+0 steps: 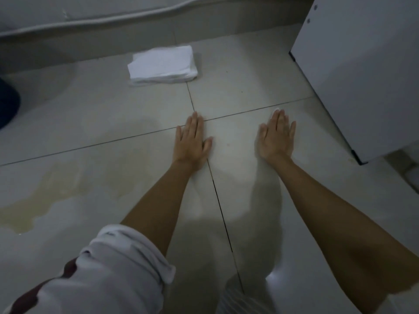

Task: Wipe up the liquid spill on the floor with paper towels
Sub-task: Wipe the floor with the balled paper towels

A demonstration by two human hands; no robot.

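Both hands flat, palms down on the pale glossy floor tiles (238, 82), fingers extended, holding nothing. Left hand (191, 141) sits on a grout line; right hand (275, 138) is well apart from it. Folded white paper towel stack (162, 64) lies ahead of the left hand, untouched. Yellowish liquid spill (56, 191) spreads left of the left forearm. White cabinet (362, 71) stands just right of the right hand.
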